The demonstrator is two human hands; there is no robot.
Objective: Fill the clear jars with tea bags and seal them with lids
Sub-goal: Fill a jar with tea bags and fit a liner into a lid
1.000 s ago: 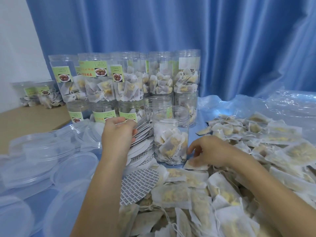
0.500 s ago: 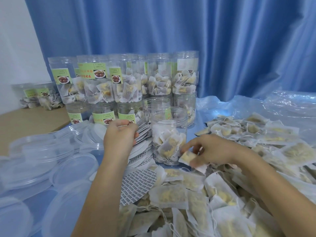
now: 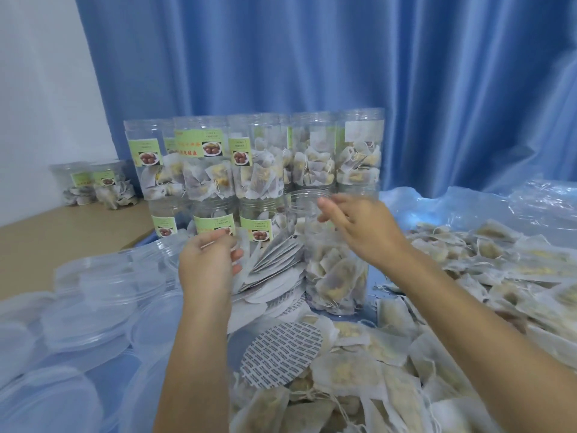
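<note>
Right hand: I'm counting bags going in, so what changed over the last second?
The right hand lifted a tea bag from the pile and rose to the open jar mouth; no bag shows in it now. The left hand stayed at the liner stack.

- One head-worn view looks forward and slightly down from the table's (image 3: 62,226) near edge.
- It faces the blue curtain (image 3: 312,57) behind the far edge.
- Both forearms reach in close below.

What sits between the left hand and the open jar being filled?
In the head view, a fanned stack of round white seal liners lies between the left hand and the open jar; the hand's fingers touch them.
</note>
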